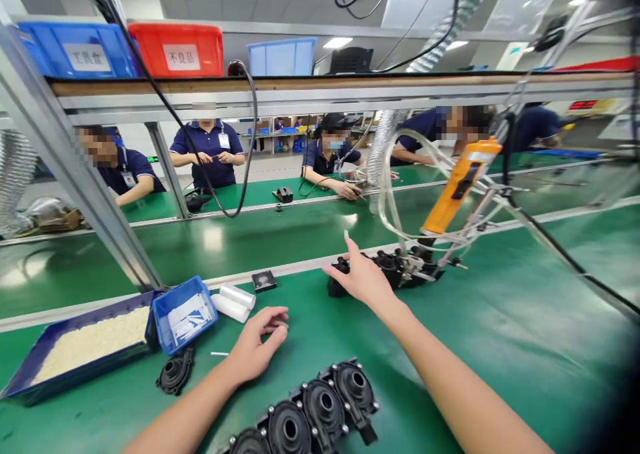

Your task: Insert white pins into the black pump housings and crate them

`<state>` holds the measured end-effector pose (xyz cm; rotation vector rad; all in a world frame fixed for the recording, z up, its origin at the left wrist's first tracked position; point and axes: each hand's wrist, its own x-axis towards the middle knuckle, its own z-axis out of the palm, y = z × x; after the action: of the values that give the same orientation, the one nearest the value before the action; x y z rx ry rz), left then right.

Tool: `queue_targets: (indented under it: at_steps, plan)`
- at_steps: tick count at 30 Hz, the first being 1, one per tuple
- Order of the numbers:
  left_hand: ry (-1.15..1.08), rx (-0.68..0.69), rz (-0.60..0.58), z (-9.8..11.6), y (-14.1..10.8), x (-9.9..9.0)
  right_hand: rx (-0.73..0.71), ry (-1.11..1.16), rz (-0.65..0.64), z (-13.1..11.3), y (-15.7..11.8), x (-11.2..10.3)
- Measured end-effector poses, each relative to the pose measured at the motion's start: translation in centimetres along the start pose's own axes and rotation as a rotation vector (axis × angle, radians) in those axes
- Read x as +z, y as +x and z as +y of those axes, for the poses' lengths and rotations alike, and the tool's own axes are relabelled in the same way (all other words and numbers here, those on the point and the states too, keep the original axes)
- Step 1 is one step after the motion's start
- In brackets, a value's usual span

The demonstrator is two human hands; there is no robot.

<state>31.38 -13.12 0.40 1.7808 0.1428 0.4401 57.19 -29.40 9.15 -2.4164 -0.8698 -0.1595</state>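
My left hand [257, 344] hovers over the green mat, fingers loosely curved and apart from the thumb, with nothing in it. My right hand [364, 277] reaches farther forward, thumb and forefinger spread. It is at the near end of a row of black pump housings [389, 265]; whether it touches them I cannot tell. A small pale strip shows at its forefinger tip. An orange electric screwdriver [460, 186] stands tilted over that row's right end in a metal holder. Closer to me lies another row of black pump housings [324, 404] with round ports and screws.
At left are a dark blue tray [100, 357] of pale material, a blue bin [185, 314] of white strips, two rolls [234, 302], a loose black cover [175, 372] and a small black block [264, 281]. Across the green conveyor [300, 224], several people work. Cables hang from the shelf [320, 94].
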Motion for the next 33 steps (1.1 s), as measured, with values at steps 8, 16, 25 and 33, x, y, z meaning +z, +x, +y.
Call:
queue_targets:
  at_steps: [8,16,25,33]
  plan:
    - [0.037,0.03,0.064,-1.3,0.3,-0.1,-0.151,0.478,-0.179,-1.5,-3.8,2.0]
    - [0.144,0.062,-0.085,-1.3,-0.3,-1.7,-0.044,1.239,-0.314,-4.6,-6.9,4.5]
    - [0.172,0.091,-0.141,0.8,0.1,-0.8,0.217,1.299,-0.134,-5.4,-7.7,6.8]
    - [-0.199,-0.231,0.12,-0.4,0.7,-0.9,0.025,1.208,-0.321,-5.5,-8.6,6.0]
